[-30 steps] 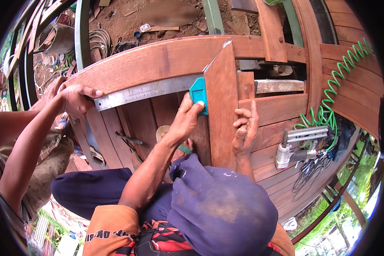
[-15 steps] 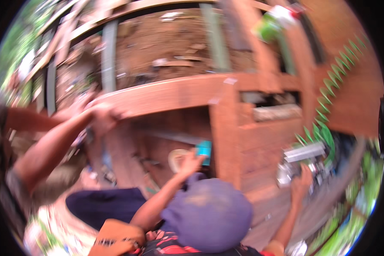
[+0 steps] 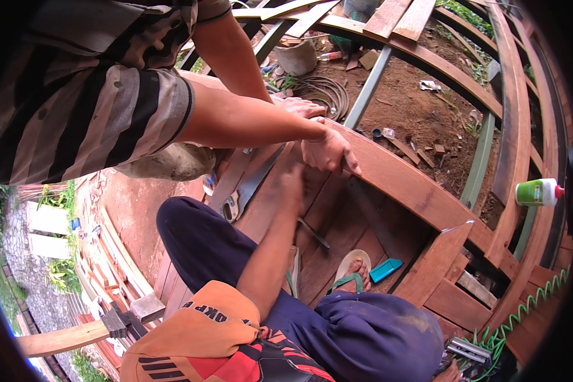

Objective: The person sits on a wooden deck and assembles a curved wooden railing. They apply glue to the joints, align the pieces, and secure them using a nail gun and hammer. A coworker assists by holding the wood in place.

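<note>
Board (image 3: 404, 162), up ahead, was seemingly steadied by co-worker's hand (image 3: 328, 149). Left hand (image 3: 293, 186) was blurred nearby, right hand (image 3: 451, 372) cropped beside nailer (image 3: 470, 349); opening, grip couldn't be told. Finger clearance seemed needed.

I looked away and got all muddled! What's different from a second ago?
The left hand let go of the teal-handled square, which went from against the long edge board down beside the right foot. That hand, blurred, moved left toward the co-worker's hands. The right hand went down and right, beside the nail gun. The co-worker's hands stayed on the board; the handsaw stayed put.
</note>
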The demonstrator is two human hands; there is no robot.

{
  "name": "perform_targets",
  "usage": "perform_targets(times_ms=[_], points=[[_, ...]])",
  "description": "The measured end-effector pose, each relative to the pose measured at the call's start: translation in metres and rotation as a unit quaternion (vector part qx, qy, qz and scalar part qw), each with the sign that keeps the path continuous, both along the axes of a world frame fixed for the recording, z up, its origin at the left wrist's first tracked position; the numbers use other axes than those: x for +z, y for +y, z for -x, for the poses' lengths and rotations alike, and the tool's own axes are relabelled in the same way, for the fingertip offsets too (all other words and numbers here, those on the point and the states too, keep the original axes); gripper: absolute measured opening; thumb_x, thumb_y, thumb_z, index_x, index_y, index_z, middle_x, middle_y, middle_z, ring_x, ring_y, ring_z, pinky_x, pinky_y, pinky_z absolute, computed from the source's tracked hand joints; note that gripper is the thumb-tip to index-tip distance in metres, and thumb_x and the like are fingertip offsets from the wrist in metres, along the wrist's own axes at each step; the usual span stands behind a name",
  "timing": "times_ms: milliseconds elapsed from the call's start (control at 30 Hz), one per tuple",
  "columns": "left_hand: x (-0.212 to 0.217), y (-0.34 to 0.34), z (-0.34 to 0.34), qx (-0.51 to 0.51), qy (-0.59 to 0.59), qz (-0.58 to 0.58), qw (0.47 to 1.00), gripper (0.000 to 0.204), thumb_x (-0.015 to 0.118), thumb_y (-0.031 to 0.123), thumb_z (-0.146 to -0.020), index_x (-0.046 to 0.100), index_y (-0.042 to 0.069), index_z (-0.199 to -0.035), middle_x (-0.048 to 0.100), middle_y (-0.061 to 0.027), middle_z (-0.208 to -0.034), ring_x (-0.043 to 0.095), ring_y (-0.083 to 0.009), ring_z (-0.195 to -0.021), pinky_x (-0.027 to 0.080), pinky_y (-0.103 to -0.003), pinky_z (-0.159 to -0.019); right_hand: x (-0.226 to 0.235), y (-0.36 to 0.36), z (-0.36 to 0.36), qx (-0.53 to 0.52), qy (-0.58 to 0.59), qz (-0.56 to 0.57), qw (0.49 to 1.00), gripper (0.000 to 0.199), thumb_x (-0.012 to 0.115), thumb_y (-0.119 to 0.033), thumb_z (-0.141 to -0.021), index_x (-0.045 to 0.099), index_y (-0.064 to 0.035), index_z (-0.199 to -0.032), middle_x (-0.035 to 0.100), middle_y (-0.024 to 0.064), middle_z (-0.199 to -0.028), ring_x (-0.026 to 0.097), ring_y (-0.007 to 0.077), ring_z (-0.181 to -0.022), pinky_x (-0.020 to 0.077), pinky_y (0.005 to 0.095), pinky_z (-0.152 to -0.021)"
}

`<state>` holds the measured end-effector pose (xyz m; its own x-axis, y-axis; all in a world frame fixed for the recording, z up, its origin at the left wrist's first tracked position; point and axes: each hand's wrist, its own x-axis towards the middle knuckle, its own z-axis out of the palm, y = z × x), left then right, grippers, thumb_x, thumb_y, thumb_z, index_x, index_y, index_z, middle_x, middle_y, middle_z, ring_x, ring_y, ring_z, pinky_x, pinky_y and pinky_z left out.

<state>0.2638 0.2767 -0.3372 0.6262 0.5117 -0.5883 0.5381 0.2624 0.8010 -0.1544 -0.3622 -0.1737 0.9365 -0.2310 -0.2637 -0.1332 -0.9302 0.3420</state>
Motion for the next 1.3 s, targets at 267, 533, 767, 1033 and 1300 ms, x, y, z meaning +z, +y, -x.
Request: perform_targets(times_ms=[267,533,767,1033,1300], points=[[0.031,0.133,-0.117,0.221,-0.054,0.136,0.964,0.045,0.062,0.054,-0.100,0.061,0.009,-0.094,0.063,-0.0052,-0.077,0.066,-0.0206,-0.071,0.056,-0.039,-0.066,0.065,0.026,-0.068,0.072,-0.017,-0.002,0.997,0.067,0.081,-0.029,-0.080,0.063,-0.0216,-0.144,0.066,0.0135,-0.113,0.058,0.0437,-0.125,0.0431,0.0596,-0.106],[0.088,0.033,-0.172,0.109,0.372,0.303,0.870,0.035,0.066,0.045,-0.100,0.065,0.011,-0.104,0.065,-0.0042,-0.078,0.069,-0.0195,-0.075,0.060,-0.038,-0.075,0.148,0.167,-0.334,0.125,-0.104,-0.431,0.888,0.061,0.080,-0.013,-0.079,0.063,0.0011,-0.137,0.071,0.0202,-0.103,0.071,0.0370,-0.093,0.0550,0.0442,-0.085],[0.105,-0.009,-0.171,0.103,0.469,0.361,0.800,0.032,0.069,0.040,-0.099,0.066,0.010,-0.112,0.067,-0.0051,-0.084,0.070,-0.0198,-0.081,0.060,-0.038,-0.081,0.102,0.300,-0.518,0.332,0.036,-0.375,0.865,0.048,0.077,-0.026,-0.086,0.057,-0.0028,-0.123,0.069,0.0217,-0.100,0.067,0.0430,-0.099,0.0527,0.0522,-0.085],[0.065,0.109,-0.126,0.116,-0.132,0.046,0.983,0.037,0.070,0.038,-0.099,0.065,0.007,-0.119,0.067,-0.0088,-0.098,0.068,-0.0220,-0.090,0.057,-0.038,-0.087,0.062,0.382,-0.578,0.373,0.086,-0.342,0.858,0.055,0.079,-0.028,-0.084,0.055,-0.0061,-0.129,0.071,0.0242,-0.104,0.066,0.0463,-0.104,0.0516,0.0549,-0.088],[0.068,0.103,-0.122,0.088,-0.191,-0.040,0.977,0.043,0.071,0.036,-0.098,0.065,0.004,-0.126,0.068,-0.0126,-0.113,0.066,-0.0242,-0.100,0.054,-0.038,-0.093,0.054,0.383,-0.575,0.324,0.114,-0.370,0.863,0.057,0.082,-0.025,-0.081,0.060,-0.0030,-0.129,0.070,0.0258,-0.111,0.065,0.0464,-0.109,0.0513,0.0518,-0.092]])
